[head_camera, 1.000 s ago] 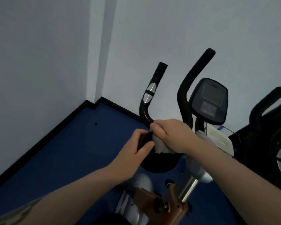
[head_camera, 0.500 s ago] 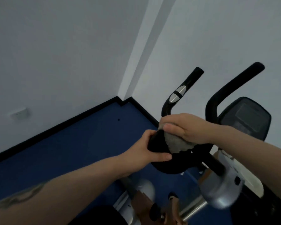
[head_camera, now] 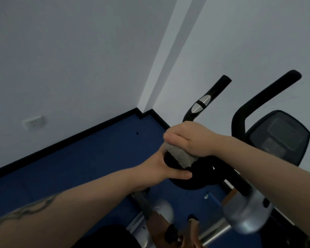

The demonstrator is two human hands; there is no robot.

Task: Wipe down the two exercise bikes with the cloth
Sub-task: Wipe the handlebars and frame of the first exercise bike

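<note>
While my left hand (head_camera: pixel 161 169) holds the bar (head_camera: pixel 186 176), my right hand (head_camera: pixel 190 138) grips the soft, light cloth (head_camera: pixel 179 156) bunched on top.

View swings left since 1 s ago: outlet (head_camera: pixel 34 122) now in shot, 2nd bike gone. Cloth (head_camera: pixel 179 156) shows more under R hand (head_camera: pixel 191 138).
</note>
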